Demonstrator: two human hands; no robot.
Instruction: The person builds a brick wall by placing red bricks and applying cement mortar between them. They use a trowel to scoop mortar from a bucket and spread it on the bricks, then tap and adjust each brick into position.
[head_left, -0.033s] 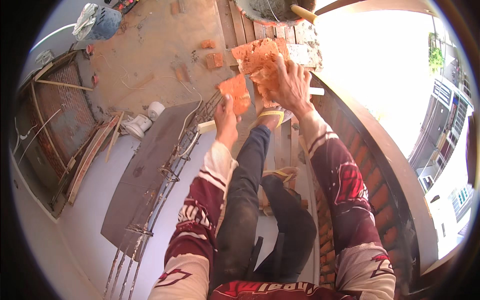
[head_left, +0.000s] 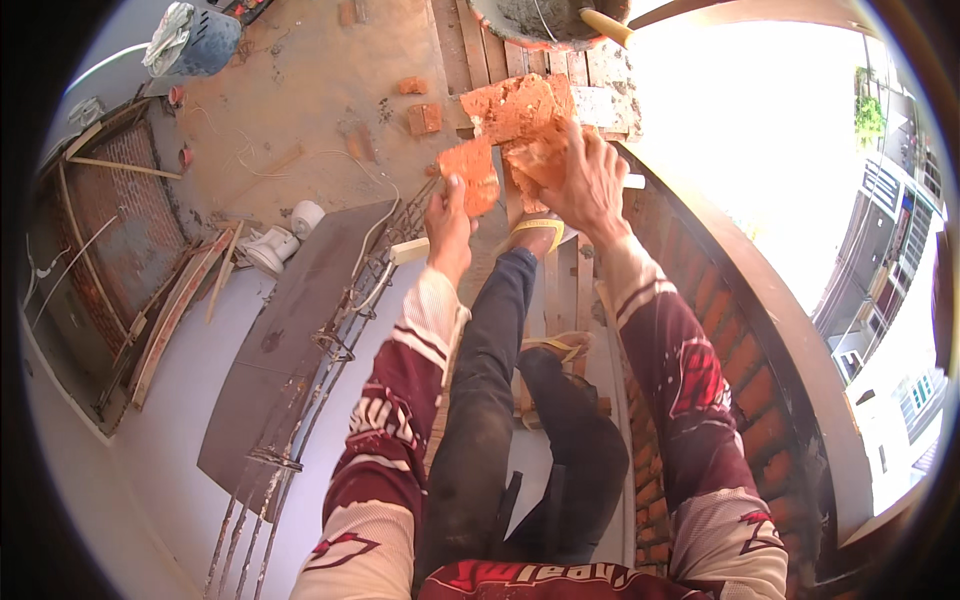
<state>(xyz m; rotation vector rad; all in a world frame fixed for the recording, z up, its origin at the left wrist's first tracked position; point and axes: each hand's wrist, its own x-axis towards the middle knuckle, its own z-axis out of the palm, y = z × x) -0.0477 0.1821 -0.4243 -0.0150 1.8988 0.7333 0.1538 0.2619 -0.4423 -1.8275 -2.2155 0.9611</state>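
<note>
My left hand (head_left: 447,225) grips a small orange brick piece (head_left: 470,175); my right hand (head_left: 580,180) clasps a larger broken brick (head_left: 520,110), the two touching above wooden planks (head_left: 560,290).

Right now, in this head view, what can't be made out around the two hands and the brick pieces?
- Right hand: its palm and fingertips are hidden against the broken brick, so the grip is unclear.
- Left hand: only its back shows; the brick fragment covers the fingers.
- Mortar tub: cut off by the top edge.
- Beyond the brick wall: washed out by sunlight.
</note>
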